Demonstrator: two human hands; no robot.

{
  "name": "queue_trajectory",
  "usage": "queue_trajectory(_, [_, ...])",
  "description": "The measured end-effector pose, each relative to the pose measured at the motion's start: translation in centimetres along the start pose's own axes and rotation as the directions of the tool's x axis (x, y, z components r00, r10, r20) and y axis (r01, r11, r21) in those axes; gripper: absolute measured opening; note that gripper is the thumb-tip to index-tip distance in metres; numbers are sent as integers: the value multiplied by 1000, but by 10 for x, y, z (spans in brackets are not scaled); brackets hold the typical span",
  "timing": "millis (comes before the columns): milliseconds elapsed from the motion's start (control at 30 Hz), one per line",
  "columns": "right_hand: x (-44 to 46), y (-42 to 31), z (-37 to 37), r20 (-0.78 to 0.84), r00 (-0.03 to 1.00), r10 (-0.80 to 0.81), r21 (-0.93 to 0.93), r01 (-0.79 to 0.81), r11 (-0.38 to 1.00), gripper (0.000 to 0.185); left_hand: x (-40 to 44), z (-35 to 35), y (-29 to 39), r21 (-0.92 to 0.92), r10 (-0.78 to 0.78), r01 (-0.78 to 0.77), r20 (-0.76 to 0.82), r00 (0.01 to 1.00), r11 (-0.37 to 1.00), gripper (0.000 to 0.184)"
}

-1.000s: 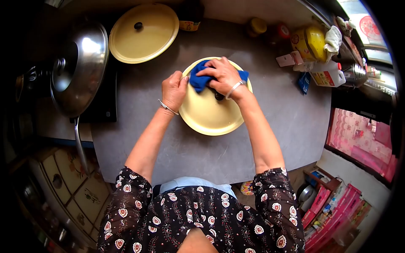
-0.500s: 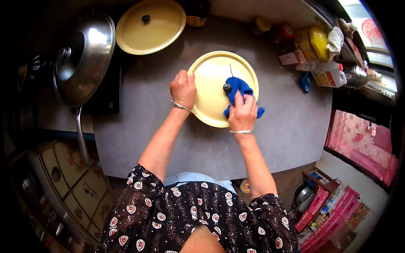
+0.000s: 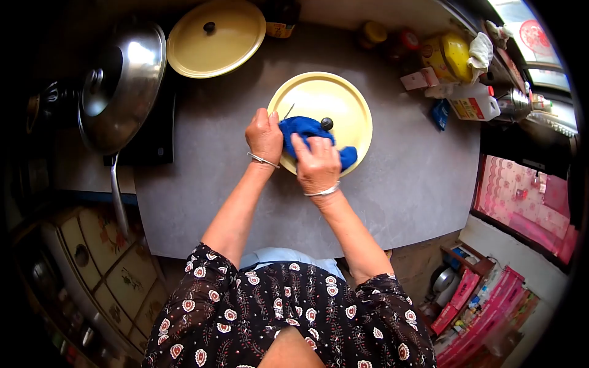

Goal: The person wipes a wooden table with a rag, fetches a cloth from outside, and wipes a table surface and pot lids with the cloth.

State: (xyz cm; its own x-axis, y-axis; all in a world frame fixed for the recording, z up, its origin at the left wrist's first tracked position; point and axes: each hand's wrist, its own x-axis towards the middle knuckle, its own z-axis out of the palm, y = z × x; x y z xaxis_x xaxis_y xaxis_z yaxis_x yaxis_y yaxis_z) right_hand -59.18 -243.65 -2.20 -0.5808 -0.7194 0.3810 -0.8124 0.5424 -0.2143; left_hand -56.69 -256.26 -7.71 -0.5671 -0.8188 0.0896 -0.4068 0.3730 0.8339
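Note:
A round yellow pot lid [image 3: 343, 98] with a black knob [image 3: 327, 124] lies on the grey countertop in front of me. My left hand [image 3: 265, 135] is closed round the lid's left rim. A blue cloth [image 3: 307, 126] is bunched on the lid, below and left of the knob. My right hand [image 3: 318, 162] presses on the cloth with bent fingers, near the lid's lower edge. The lid's left rim is partly hidden under my left hand.
Another yellow lid [image 3: 215, 52] lies at the back left. A wok with a shiny metal lid [image 3: 138, 80] stands on the left, its handle [image 3: 118, 196] pointing toward me. Along the right back are a yellow container [image 3: 455, 56], a white jug [image 3: 478, 105] and a blue packet [image 3: 440, 114].
My right hand has moved left across the lid with the blue cloth, from right of the knob to below and left of it. My left hand still grips the rim.

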Motion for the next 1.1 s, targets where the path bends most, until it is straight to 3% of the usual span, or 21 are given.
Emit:
queue_trajectory(67, [-9,26,-8,-61,994,86,-33,-88,996,35,-1,-1,2,-20,-10,10,4,1000,1000,16])
queue_trajectory(133, [-16,55,-18,-31,984,176,-61,-177,982,46,-2,0,4,-42,-12,13,10,1000,999,17])
queue_trajectory(200, [-16,82,-20,36,936,350,-131,-343,930,43,-5,3,2,-14,-27,27,25,999,1000,16])
queue_trajectory(267, [-5,104,-23,102,913,395,-122,-383,916,39,-6,6,2,8,-33,32,28,999,999,15])
queue_trajectory(400, [-11,78,-4,23,905,424,-291,-400,869,39,-3,14,5,56,-56,57,-15,998,997,14])
queue_trajectory(467, [-21,51,-5,10,915,404,-249,-389,887,40,-2,11,8,57,-80,80,-1,997,995,14])
queue_trajectory(567, [-28,19,-19,123,913,390,-56,-386,921,49,-2,8,7,48,-71,70,18,997,996,15])
queue_trajectory(667, [-32,53,-16,26,880,474,-98,-470,877,47,-2,2,3,54,-75,69,111,991,996,18])
queue_trajectory(733, [-23,79,-26,53,815,576,46,-579,814,38,3,-7,6,93,-129,110,238,963,990,18])
queue_trajectory(800, [-13,104,-35,-53,818,573,268,-541,797,36,15,-12,7,106,-43,17,252,967,994,20])
queue_trajectory(933, [41,109,-55,-123,900,419,381,-347,857,35,53,0,18,145,151,-206,321,935,968,25])
queue_trajectory(1000, [67,119,-39,-103,985,140,209,-116,971,38,71,13,30,161,169,-247,387,907,956,24])
queue_trajectory(1067, [92,103,-24,28,998,61,92,-63,994,42,84,23,38,194,124,-241,472,873,951,20])
queue_trajectory(1100, [100,104,-5,46,999,-30,61,27,998,43,87,28,36,174,165,-263,438,884,949,16])
